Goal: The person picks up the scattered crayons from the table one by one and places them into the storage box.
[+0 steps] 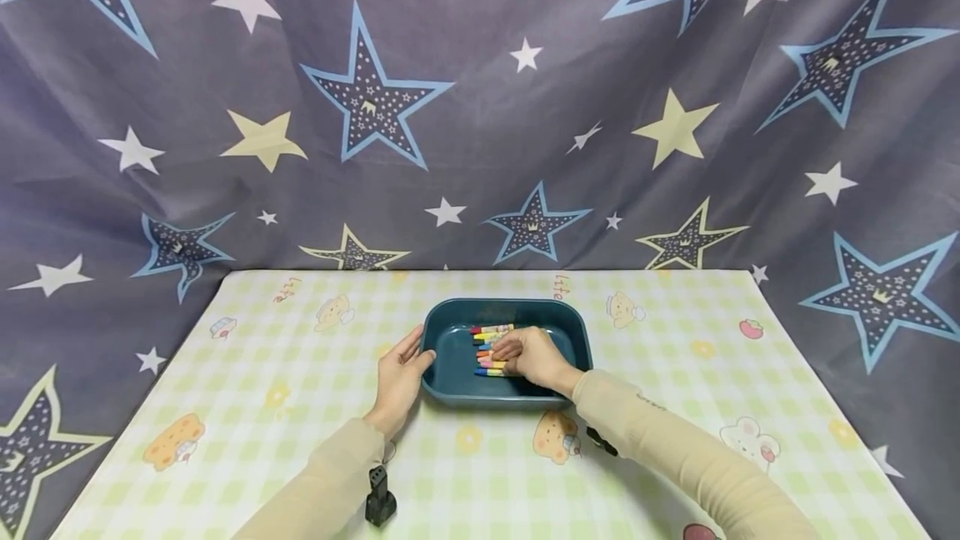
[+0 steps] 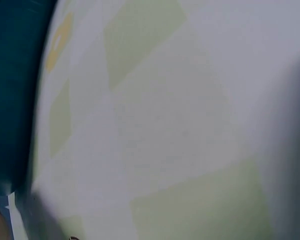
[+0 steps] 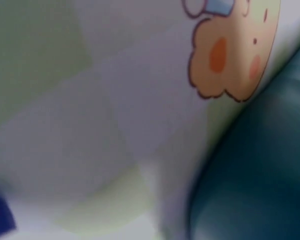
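A dark teal rectangular tray [image 1: 450, 357] with rounded corners sits on the table. My left hand [image 1: 399, 382] grips its left rim, thumb over the edge and fingers along the outer wall. Inside, several crayons lie side by side in a row, from a red crayon [image 1: 487, 329] at the back to a blue crayon [image 1: 489, 372] at the front. Reaching over the tray's front right, my right hand [image 1: 542, 359] bends its fingers down onto the middle of the row and pinches a crayon [image 1: 486, 354] there. The hand hides the crayons' right ends.
A green-and-white checked cloth [image 1: 300, 390] with cartoon prints covers the table. Behind it hangs a grey curtain [image 1: 480, 107] with stars. A black wrist device [image 1: 380, 497] is strapped at the left sleeve. Both wrist views show mostly cloth and the tray's outer wall [image 3: 260, 170].
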Available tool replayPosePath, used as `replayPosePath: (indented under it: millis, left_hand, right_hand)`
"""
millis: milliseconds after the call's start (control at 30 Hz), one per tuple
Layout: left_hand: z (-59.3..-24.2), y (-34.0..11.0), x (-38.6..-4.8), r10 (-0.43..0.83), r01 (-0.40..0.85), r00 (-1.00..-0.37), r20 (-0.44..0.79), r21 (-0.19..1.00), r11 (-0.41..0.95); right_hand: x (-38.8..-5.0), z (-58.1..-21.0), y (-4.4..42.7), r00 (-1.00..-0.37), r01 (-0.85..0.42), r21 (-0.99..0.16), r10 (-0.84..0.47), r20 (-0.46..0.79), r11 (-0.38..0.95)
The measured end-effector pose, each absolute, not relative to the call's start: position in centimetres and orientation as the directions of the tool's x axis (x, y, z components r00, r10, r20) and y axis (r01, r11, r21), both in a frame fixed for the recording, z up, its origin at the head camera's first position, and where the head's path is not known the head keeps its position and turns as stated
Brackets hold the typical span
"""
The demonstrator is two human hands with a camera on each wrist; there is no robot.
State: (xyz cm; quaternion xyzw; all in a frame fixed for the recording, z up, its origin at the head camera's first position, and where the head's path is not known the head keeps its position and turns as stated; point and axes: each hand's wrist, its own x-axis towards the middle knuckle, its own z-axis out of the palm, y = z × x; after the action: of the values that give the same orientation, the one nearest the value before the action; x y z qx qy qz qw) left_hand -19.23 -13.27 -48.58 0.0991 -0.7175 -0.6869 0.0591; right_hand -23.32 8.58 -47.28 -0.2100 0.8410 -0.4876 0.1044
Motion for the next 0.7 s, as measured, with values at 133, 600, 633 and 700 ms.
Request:
replayPosePath:
  millis: [133,600,633,700]
  left_hand:
    - [-48.68,-13.34,-19.25,-0.223,-0.066,-0.973,-0.057,0.997,0.031]
    - [-48.71,-13.42,-19.52,-0.22,-0.06,-0.974,-0.051,0.998,0.035]
    - [-48.72,-13.44,-19.51,-0.219,-0.061,-0.974,-0.053,0.998,0.03]
    - [-48.73,-13.48,-19.48,-0.219,-0.06,-0.974,-0.053,0.998,0.027]
  right_hand:
    - [-23.35,-47.38,8.6,-0.882,-0.291,-0.855,-0.466,0.067,0.429]
    - [-23.35,-47.15,8.68,-0.903,-0.236,-0.893,-0.426,0.055,0.384]
    - [-23.32,-47.05,8.75,-0.903,-0.227,-0.906,-0.426,0.058,0.358]
    - [-23.31,-46.75,8.93,-0.9,-0.217,-0.926,-0.432,0.067,0.308]
